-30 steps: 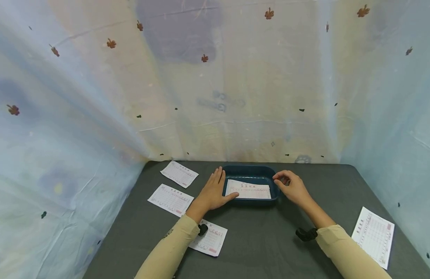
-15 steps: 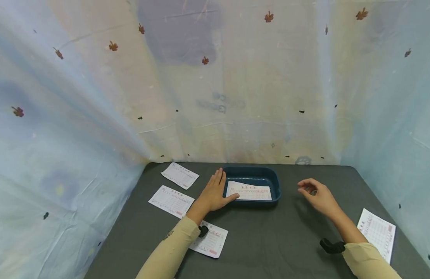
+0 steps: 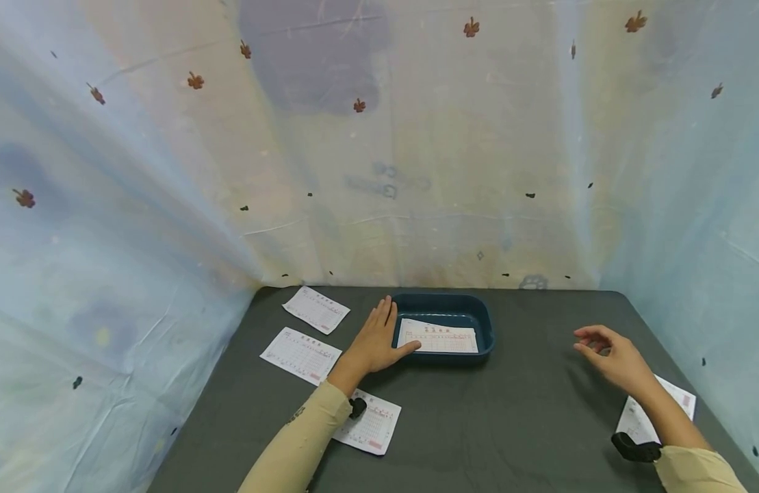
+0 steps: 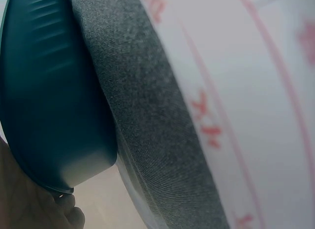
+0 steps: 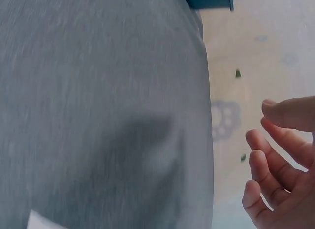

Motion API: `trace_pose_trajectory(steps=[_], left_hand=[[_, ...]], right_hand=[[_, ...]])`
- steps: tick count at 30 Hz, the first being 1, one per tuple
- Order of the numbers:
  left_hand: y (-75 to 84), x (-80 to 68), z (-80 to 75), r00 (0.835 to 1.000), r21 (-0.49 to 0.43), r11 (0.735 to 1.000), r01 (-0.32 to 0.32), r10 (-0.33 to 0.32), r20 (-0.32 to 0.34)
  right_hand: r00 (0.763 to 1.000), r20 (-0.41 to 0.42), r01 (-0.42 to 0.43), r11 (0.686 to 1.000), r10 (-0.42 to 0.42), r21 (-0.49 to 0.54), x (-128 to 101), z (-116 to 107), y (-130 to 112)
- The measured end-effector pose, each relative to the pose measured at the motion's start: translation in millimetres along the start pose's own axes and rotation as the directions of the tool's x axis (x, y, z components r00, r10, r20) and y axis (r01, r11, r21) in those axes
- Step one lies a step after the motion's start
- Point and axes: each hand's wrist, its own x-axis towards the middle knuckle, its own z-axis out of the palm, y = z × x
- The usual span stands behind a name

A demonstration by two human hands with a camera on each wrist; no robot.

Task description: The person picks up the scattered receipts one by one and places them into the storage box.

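- Resting the left hand [image 3: 374,344] against the left end of the blue tray [image 3: 443,318], fingers straight and close together, thumb spread out at the near left corner.
- Inside the tray, toward the near side: overlapping printed slips [image 3: 441,338]; cannot tell if touched by the thumb.
- Holding the right hand [image 3: 613,356] above the gray table [image 3: 508,418], well apart from the tray, fingers loosely bent, thumb close to the forefinger.
- Partly behind the right forearm: another slip [image 3: 638,419].

Dark blue tray [image 3: 456,315], open side up, near worktop [image 3: 508,418] far edge; printed white slips [image 3: 443,339] flat inside, near side.
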Motion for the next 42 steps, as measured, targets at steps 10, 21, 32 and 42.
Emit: trace_pose_trajectory(steps=[10,21,32,42], left_hand=[[-0.6,0.0,-0.9,1.000,-0.004,1.000,0.001,-0.001,-0.010],[3.0,-3.9,-4.2,1.000,-0.018,1.000,-0.003,0.003,-0.004],[2.9,-3.6,-4.9,1.000,-0.022,1.000,-0.003,0.003,0.002],[1.8,-2.3,-4.1,1.000,-0.015,1.000,-0.002,0.002,0.000]], right_hand=[[0.998,0.045,0.046,0.991,-0.041,-0.123,-9,-23,37],[0.994,0.105,0.007,0.986,0.010,-0.164,-22,-50,67],[0.965,0.221,-0.080,0.959,0.143,-0.273,-27,-58,89],[0.960,0.223,-0.084,0.933,0.169,-0.349,-34,-53,101]])
